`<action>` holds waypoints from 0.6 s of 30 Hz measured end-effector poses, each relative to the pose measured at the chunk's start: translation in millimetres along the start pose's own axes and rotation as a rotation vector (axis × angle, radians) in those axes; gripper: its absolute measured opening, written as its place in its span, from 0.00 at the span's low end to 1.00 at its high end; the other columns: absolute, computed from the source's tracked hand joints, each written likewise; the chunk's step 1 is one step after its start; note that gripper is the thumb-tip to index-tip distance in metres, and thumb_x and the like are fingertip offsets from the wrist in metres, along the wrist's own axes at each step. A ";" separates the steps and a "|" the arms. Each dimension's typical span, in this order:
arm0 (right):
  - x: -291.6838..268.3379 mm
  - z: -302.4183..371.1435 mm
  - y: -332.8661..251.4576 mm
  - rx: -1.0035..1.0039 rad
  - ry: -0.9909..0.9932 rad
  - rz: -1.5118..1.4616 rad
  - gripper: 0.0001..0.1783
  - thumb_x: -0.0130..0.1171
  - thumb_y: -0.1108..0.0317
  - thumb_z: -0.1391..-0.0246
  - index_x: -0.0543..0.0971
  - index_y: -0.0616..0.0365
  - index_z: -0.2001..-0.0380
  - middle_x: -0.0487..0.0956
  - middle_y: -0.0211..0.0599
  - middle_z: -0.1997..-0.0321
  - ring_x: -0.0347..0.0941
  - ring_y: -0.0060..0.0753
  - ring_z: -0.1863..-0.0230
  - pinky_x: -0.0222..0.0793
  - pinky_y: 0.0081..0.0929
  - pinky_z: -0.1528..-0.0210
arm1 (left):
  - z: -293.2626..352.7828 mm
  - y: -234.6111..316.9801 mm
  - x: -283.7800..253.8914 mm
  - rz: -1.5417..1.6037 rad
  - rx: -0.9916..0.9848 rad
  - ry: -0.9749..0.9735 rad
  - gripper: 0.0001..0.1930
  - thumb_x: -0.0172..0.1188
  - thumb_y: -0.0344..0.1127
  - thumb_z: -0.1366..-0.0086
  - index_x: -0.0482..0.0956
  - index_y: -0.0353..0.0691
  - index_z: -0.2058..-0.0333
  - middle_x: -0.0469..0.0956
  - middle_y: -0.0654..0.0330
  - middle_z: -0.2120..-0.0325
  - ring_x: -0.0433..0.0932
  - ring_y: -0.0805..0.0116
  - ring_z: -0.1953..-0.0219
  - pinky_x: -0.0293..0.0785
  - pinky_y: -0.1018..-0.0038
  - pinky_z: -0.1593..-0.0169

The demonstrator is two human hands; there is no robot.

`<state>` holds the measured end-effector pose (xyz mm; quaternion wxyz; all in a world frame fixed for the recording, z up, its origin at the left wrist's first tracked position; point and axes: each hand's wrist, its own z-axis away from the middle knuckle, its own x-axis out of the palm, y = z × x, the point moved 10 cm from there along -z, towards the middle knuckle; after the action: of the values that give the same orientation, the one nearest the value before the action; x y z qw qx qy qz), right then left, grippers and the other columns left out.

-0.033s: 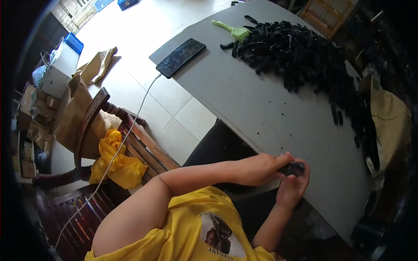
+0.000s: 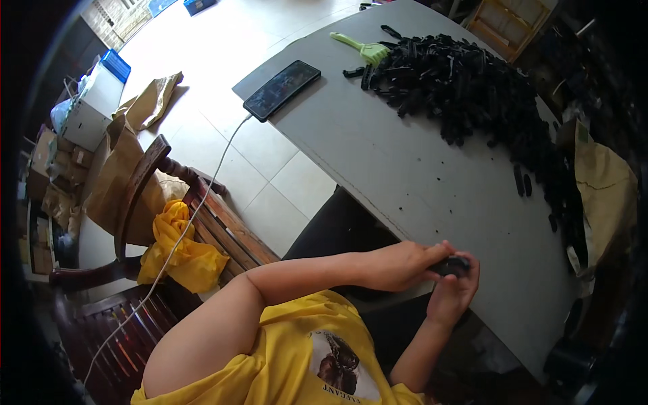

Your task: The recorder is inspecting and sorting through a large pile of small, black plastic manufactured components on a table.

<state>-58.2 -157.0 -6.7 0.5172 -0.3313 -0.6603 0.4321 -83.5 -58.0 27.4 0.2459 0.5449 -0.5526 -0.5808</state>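
Note:
My left hand (image 2: 403, 263) reaches in from the left and my right hand (image 2: 453, 291) comes up from below. They meet at the near edge of the grey table (image 2: 405, 175). Both are closed around a small black part (image 2: 452, 266), which the fingers mostly cover. A large heap of similar black parts (image 2: 466, 81) lies across the far side of the table and trails down its right side. Several tiny black bits are scattered on the tabletop between the heap and my hands.
A dark phone (image 2: 281, 89) lies at the table's far left corner, its white cable (image 2: 202, 202) running down over a wooden chair (image 2: 145, 182) that holds a yellow cloth (image 2: 179, 246). A green hand brush (image 2: 361, 47) lies by the heap. Brown paper bags (image 2: 607, 182) stand right and left.

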 end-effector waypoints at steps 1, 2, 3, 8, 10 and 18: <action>-1.5 2.8 1.7 -0.013 -0.008 0.022 0.24 0.67 0.61 0.55 0.69 0.60 0.58 0.74 0.53 0.53 0.71 0.40 0.52 0.60 0.33 0.45 | 3.2 -1.2 2.5 -0.035 0.005 -0.018 0.21 0.52 0.34 0.37 0.57 0.34 0.49 0.73 0.44 0.74 0.74 0.43 0.73 0.69 0.59 0.70; -2.8 6.1 1.9 -0.026 -0.015 0.044 0.22 0.65 0.62 0.53 0.68 0.60 0.59 0.73 0.55 0.52 0.71 0.42 0.52 0.61 0.35 0.44 | 6.9 -1.4 6.3 -0.068 0.009 -0.036 0.22 0.52 0.34 0.38 0.57 0.35 0.48 0.74 0.45 0.75 0.74 0.44 0.74 0.69 0.60 0.71; -1.9 10.7 5.3 -0.012 -0.013 0.011 0.18 0.63 0.68 0.52 0.69 0.60 0.60 0.75 0.53 0.54 0.71 0.41 0.53 0.61 0.34 0.45 | 11.7 -4.1 7.9 -0.066 -0.008 -0.022 0.23 0.52 0.37 0.37 0.57 0.36 0.47 0.74 0.47 0.76 0.74 0.45 0.74 0.70 0.61 0.71; -28.5 34.1 18.0 0.112 0.082 0.108 0.13 0.62 0.71 0.52 0.71 0.61 0.65 0.76 0.50 0.55 0.71 0.36 0.53 0.62 0.29 0.46 | 16.0 -24.1 30.0 -0.198 -0.074 -0.180 0.21 0.50 0.44 0.37 0.65 0.37 0.51 0.74 0.50 0.75 0.75 0.49 0.72 0.72 0.61 0.69; -38.7 43.2 18.4 0.136 0.043 0.332 0.11 0.61 0.70 0.50 0.73 0.63 0.66 0.76 0.49 0.55 0.72 0.34 0.54 0.64 0.27 0.49 | 10.8 -13.2 20.6 -0.358 0.127 -0.107 0.15 0.53 0.43 0.39 0.72 0.39 0.58 0.75 0.53 0.73 0.76 0.52 0.69 0.72 0.63 0.67; -80.1 -51.2 -58.0 -0.054 0.133 0.604 0.11 0.52 0.65 0.42 0.75 0.62 0.70 0.78 0.38 0.65 0.74 0.28 0.63 0.70 0.26 0.55 | -63.3 -26.4 -37.7 -0.570 0.081 0.019 0.16 0.59 0.36 0.44 0.71 0.39 0.57 0.71 0.54 0.61 0.70 0.54 0.58 0.69 0.64 0.56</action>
<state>11.6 -239.7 19.2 0.3986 -0.5537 -0.5080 0.5258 -7.2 -41.1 29.9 0.0563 0.6930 -0.3976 -0.5987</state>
